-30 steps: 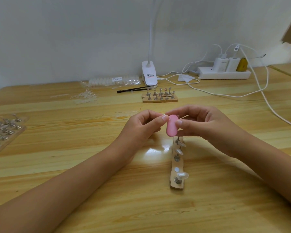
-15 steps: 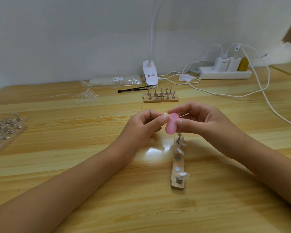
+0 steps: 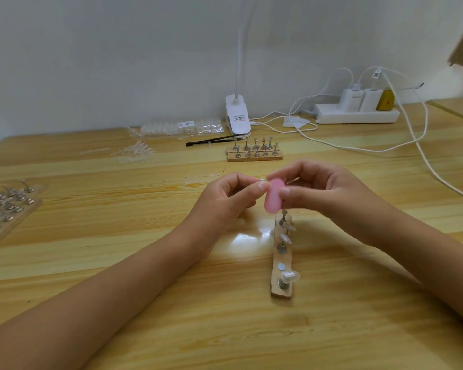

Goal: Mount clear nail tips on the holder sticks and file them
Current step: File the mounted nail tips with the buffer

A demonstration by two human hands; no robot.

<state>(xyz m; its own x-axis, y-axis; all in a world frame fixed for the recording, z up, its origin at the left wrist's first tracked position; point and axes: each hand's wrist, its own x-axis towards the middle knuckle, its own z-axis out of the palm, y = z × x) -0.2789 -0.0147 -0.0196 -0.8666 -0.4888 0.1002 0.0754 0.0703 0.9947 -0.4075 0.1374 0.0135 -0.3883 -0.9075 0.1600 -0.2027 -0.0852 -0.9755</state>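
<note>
Head view, then: what have the hands got?

— The right hand [image 3: 324, 193] pinches a pink file [image 3: 273, 196] between thumb and fingers, held upright above the far end of the wooden strip [image 3: 278, 291]. The left hand [image 3: 225, 198] has its fingertips closed narrowly on a holder stick [image 3: 262, 179]. Only a glint of metal shows beside the file.

— And the nail tip on it?

— Too small to make out, and the file hides that spot. I'd judge it sits right against the file's face. Other mounted tips [image 3: 292, 276] stand on the strip below the hands, with one bare magnet [image 3: 281, 267] between them.

— So this is filing, not mounting?

— That's my reading. To do it well, pinch the stick close under the tip so it cannot twist. Lay the file flat on the edge and use short, light strokes. Clear plastic is thin and springy, so hard pressure could pop it off its holder or leave a ragged rim.

— Anything nearby to mind?

— The strip lies just under the file, so the hands should stay raised so as not to knock the finished tips. More sticks wait on a wooden block [image 3: 254, 157] farther back, and loose tips [image 3: 134, 153] lie to its left.
</note>
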